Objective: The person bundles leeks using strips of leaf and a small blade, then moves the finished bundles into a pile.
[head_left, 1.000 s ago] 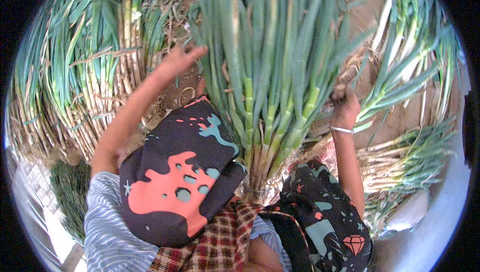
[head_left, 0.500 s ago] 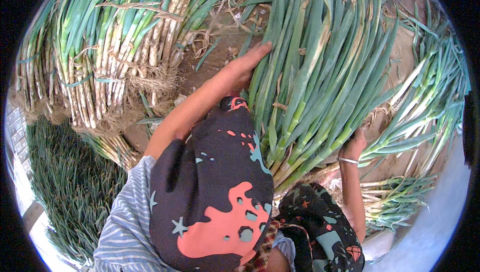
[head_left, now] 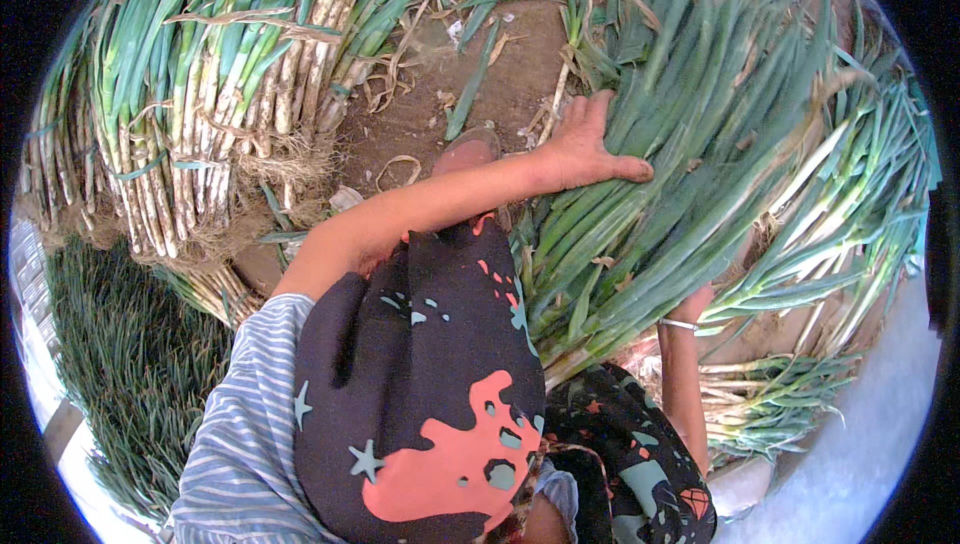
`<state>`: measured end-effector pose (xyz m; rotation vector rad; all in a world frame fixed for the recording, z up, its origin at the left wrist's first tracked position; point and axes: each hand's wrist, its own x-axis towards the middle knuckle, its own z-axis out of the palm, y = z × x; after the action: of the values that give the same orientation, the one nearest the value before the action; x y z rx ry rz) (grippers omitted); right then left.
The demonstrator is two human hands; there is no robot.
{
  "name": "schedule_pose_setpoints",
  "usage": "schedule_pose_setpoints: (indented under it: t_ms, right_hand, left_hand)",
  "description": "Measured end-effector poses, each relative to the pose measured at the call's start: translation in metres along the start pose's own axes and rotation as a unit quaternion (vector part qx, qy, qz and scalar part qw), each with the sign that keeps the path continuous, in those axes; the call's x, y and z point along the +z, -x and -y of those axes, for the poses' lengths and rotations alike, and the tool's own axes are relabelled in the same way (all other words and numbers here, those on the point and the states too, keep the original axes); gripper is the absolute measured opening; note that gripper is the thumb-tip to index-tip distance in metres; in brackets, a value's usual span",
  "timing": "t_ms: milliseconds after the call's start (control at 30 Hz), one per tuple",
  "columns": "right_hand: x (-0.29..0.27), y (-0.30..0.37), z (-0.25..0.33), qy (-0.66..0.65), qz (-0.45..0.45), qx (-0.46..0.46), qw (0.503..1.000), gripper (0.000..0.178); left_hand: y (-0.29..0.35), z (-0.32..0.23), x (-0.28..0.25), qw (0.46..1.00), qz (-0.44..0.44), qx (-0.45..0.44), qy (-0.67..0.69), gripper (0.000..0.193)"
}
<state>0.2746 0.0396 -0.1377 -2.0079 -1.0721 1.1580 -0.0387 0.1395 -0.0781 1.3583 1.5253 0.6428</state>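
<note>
A large bunch of green onions (head_left: 660, 224) lies across my lap, its long leaves slanting up to the right. My left hand (head_left: 585, 149) is open against the left side of the leaves, thumb stretched out over them. Beneath the right side of the bunch is my right hand (head_left: 697, 301), with a silver bangle at its wrist. Leaves hide the fingers of that hand. The stem ends rest beside the dark patterned cloth (head_left: 420, 374) over my knee.
Tied bundles of green onions (head_left: 210, 134) with roots stand at the left. More loose green onions (head_left: 830, 204) lie at the right, and a short pile (head_left: 770, 394) sits below them. A dense green mass (head_left: 130, 364) fills the lower left. Leaf scraps litter the brown ground (head_left: 400, 144).
My left hand has moved right, pushing the leaves over to the right. More ground and a shoe tip now show at its left. My right hand has shifted slightly left and down.
</note>
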Motion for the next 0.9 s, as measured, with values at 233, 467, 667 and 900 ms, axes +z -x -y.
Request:
schedule_pose_setpoints:
  t_ms: [233,467,667,900]
  right_hand:
    - [0.009,0.015,0.043,-0.056,-0.015,0.009,0.998,0.030]
    - [0.012,0.016,0.036,0.027,-0.032,-0.083,0.996,0.023]
    - [0.010,0.014,0.021,-0.027,-0.049,-0.068,0.996,0.024]
    - [0.012,0.015,0.024,-0.090,-0.025,-0.061,0.994,0.026]
  left_hand:
    - [-0.001,0.016,0.001,0.992,-0.096,-0.044,0.071,0.082]
    - [-0.013,0.058,-0.013,0.820,-0.173,-0.251,0.485,0.044]
    - [-0.005,0.032,-0.035,0.823,-0.087,-0.238,0.509,0.029]
    - [-0.031,0.043,-0.031,0.897,-0.095,-0.087,0.424,0.037]
